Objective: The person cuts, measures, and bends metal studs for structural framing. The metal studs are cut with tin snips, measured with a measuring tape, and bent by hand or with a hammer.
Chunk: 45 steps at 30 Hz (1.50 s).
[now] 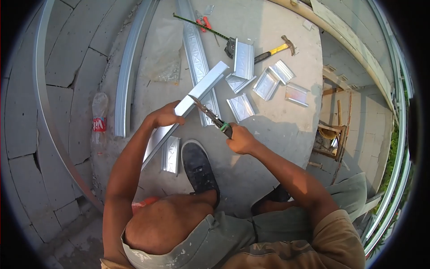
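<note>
My left hand [166, 115] is closed around a long metal stud [204, 85] that slants up to the right over the concrete floor. In my right hand [242, 140] is a pair of tin snips [212, 117] with a green and black handle. Their jaws lie at the stud's edge, just right of my left fingers. Beneath the stud, near my shoe [197, 166], lies a short cut metal piece [170, 154]. Another metal channel [195, 54] passes under the raised stud.
Several short channel pieces [240, 107] lie to the right, near a hammer [275, 50] and an extended tape measure [230, 47]. Red-handled tools [204, 24] lie at the back. Left are a long channel [130, 76], a plastic bottle [99, 114] and a block wall [56, 107]. The floor drops off at right.
</note>
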### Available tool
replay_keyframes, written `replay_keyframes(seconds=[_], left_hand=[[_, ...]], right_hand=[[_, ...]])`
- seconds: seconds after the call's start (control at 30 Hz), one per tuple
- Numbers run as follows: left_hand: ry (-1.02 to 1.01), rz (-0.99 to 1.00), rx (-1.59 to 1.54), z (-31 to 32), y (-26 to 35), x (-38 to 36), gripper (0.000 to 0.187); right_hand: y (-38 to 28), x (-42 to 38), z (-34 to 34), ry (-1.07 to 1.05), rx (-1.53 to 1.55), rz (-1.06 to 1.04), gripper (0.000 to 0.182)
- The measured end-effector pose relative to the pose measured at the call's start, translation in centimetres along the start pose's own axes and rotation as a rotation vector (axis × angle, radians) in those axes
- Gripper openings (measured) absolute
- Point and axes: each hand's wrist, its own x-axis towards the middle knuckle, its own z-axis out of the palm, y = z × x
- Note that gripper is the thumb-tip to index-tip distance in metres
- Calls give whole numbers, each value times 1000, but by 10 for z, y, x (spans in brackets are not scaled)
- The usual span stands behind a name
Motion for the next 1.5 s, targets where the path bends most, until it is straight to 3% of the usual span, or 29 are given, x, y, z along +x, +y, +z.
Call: replay_keyframes(seconds=[0.07,0.13,0.2,0.27,0.33,0.4,0.43,0.5,0.53,0.6,0.63,0.7,0.83,0.9,1.03,1.1,1.3,1.5], left_hand=[[25,9,-74,-9,6,-15,79],[-89,-75,-112,-25,2,-23,77],[-16,-33,-94,-23,-14,-22,78],[303,170,103,-13,-30,-10,79],[305,164,36,-13,-16,-10,80],[47,-11,-212,-17,-8,-16,80],[97,32,-163,-17,-5,-22,65],[116,4,-305,-29,-18,-25,65],[132,-18,-439,-35,-16,-29,65],[176,-39,-461,-43,-9,-34,64],[207,-88,-485,-47,-5,-37,63],[217,-169,-524,-52,-4,-38,64],[189,-18,-496,-41,-12,-26,64],[109,166,-409,-34,-18,-17,65],[58,98,-382,-23,-11,-12,73],[149,50,-342,-15,-10,-9,86],[223,20,-199,-7,4,-11,88],[159,17,-231,-5,7,-13,91]], right_hand=[[-39,7,-30,-499,364,252,33],[-43,6,-25,-564,404,238,34],[-45,2,-5,-640,436,213,35],[-36,-4,28,157,-289,-86,39],[-40,2,16,43,-168,12,49],[-41,8,3,-532,482,249,62],[-49,4,-1,-541,479,247,62],[-63,-9,-8,-285,155,128,66],[-50,-10,1,-284,151,120,66],[-30,-11,19,121,-55,-150,66],[-31,-9,17,114,-57,-154,66],[-37,-10,9,-154,3,251,68],[-23,-7,14,-68,-66,190,71],[-22,-4,11,-12,-156,107,71],[-49,0,-19,-209,-51,188,72],[-55,-1,-23,-257,-44,206,73],[-61,-1,-11,-242,-132,330,74],[-60,4,-17,-225,-120,318,73]])
